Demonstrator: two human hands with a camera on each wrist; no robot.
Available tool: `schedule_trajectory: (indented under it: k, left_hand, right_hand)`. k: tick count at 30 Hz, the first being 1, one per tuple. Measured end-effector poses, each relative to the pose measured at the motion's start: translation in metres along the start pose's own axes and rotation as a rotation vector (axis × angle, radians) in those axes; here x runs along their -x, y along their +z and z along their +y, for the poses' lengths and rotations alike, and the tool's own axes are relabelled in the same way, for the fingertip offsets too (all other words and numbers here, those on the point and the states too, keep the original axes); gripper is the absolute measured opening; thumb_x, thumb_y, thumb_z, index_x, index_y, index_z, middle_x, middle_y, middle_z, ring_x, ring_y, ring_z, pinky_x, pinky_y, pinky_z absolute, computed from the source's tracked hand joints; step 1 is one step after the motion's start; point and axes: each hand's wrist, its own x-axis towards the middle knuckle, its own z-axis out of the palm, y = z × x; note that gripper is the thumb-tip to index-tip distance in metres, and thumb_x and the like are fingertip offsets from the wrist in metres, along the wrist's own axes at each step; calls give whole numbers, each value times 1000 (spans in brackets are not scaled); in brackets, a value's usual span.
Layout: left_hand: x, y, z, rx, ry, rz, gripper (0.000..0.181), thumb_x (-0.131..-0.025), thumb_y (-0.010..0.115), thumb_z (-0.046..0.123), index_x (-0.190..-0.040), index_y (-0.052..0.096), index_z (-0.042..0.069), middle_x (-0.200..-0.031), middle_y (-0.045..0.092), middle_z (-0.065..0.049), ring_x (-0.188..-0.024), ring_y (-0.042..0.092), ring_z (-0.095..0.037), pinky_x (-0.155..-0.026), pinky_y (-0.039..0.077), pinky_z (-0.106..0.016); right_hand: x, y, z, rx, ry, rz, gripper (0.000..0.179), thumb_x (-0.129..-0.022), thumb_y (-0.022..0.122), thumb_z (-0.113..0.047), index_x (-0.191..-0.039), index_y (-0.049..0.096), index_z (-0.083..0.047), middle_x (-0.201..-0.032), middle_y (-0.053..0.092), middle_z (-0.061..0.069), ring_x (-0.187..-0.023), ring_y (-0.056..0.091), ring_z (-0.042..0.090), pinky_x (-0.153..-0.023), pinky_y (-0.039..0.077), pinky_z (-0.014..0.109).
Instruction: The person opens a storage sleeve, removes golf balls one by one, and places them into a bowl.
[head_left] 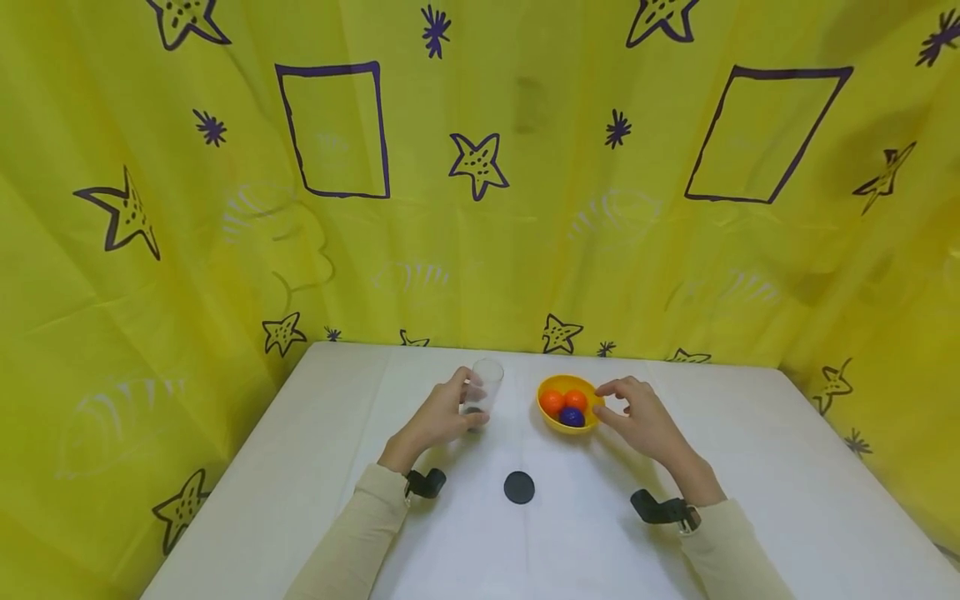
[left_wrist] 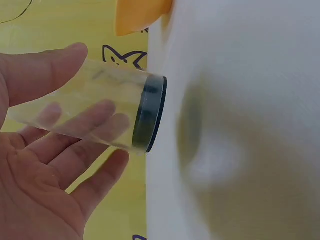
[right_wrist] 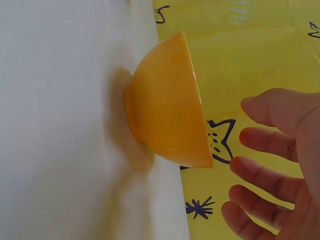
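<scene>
My left hand holds a clear plastic cylinder between thumb and fingers. A black cap closes the cylinder's lower end, which hangs slightly above the table in the left wrist view. Nothing shows inside the cylinder except the fingers seen through its wall. My right hand hovers at the right rim of a yellow bowl, fingers apart and holding nothing. In the bowl lie two orange balls and a dark purple ball. The right wrist view hides most of the bowl's contents.
A flat black disc lies on the white table, nearer to me than the bowl. Yellow curtains with drawn stars stand behind the table and along both sides.
</scene>
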Motion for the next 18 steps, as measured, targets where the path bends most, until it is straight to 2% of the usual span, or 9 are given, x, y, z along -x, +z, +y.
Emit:
schedule_trajectory:
  k: [1, 4, 8, 13, 16, 18]
  left_hand:
    - [0, 0, -1, -6, -10, 3, 43, -92, 77, 15, -124, 49, 11, -133, 69, -16, -128, 62, -37, -103, 50, -51]
    - [0, 1, -6, -41, -40, 9, 46, -91, 79, 17, -124, 48, 11, -128, 70, -17, -112, 64, -34, -86, 53, -44]
    - [0, 2, -12, -38, -66, 12, 47, -91, 79, 17, -126, 49, 9, -127, 69, -18, -95, 61, -27, -71, 45, -33]
    - [1, 3, -18, -3, -87, 17, 48, -91, 78, 17, -127, 48, 8, -128, 69, -17, -95, 62, -24, -73, 47, -30]
    - [2, 2, -20, 3, -96, 2, 50, -91, 78, 18, -128, 47, 7, -128, 68, -19, -100, 63, -28, -81, 52, -37]
    - [2, 2, -22, 9, -105, -16, 55, -90, 80, 18, -131, 46, 5, -131, 65, -23, -110, 64, -33, -91, 54, -45]
  right_hand:
    - [0, -1, 1, -1, -4, 0, 29, -97, 71, -20, -120, 68, -3, -123, 64, 21, -113, 54, 39, -89, 53, 45]
    - [1, -3, 4, 3, -12, -10, 29, -97, 71, -19, -120, 67, -2, -119, 65, 19, -111, 57, 38, -89, 54, 47]
    - [2, -6, 8, 14, -10, -30, 29, -97, 70, -19, -120, 66, -2, -114, 68, 13, -105, 61, 31, -89, 56, 45]
    - [1, -9, 11, 6, -3, -52, 30, -97, 70, -19, -121, 65, -2, -111, 70, 12, -98, 63, 25, -86, 56, 39]
    - [1, -10, 12, 8, -2, -58, 31, -97, 70, -20, -121, 65, -1, -111, 70, 12, -96, 63, 24, -84, 56, 37]
    - [1, -11, 13, 11, -2, -52, 31, -97, 70, -20, -121, 65, -1, -111, 70, 12, -96, 63, 24, -84, 56, 36]
